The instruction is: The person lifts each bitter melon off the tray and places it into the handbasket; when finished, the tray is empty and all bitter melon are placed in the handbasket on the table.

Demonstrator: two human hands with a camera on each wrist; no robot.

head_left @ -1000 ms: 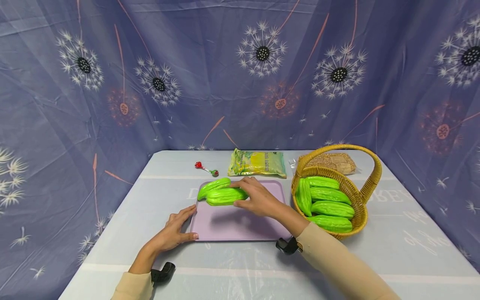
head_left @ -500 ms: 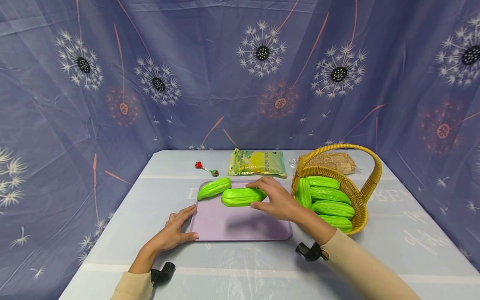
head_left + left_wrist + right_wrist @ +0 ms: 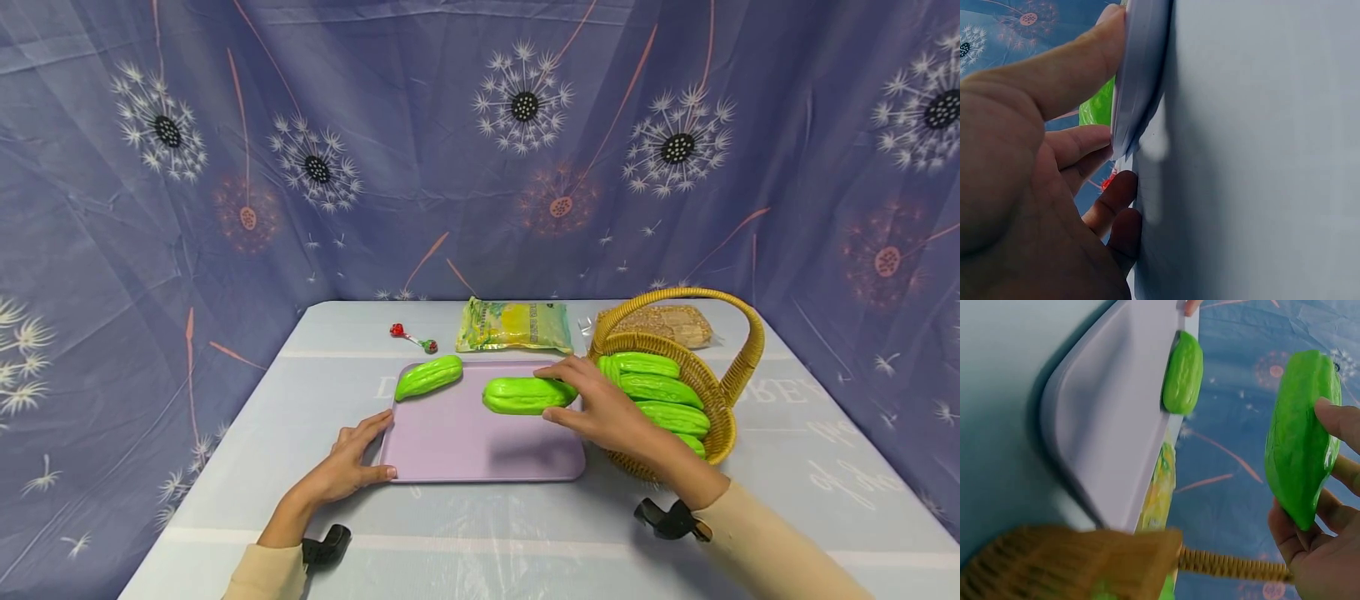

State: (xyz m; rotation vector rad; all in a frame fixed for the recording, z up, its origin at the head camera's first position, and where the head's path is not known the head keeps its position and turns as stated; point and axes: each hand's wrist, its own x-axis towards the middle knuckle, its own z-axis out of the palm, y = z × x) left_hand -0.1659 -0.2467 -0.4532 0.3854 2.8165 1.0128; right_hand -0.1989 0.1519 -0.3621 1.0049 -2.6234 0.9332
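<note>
My right hand pinches a bright green bitter melon between thumb and fingers, by its right end. In the head view the melon lies level above the right half of a lilac tray, casting a shadow on it. The right wrist view shows the held bitter melon clear of the tray. A second bitter melon rests in the tray's far left corner. At the tray's left edge, my left hand rests with thumb and fingertips touching the rim, fingers extended; the left wrist view shows this contact too.
Right of the tray stands a wicker basket with a tall handle, holding several bitter melons. Behind lie a yellow-green packet, a bag of brown pieces and a small red-and-green ended stick.
My right hand has carried the bitter melon rightward, away from the one in the tray's corner and towards the basket. The left hand and tray have stayed put.
</note>
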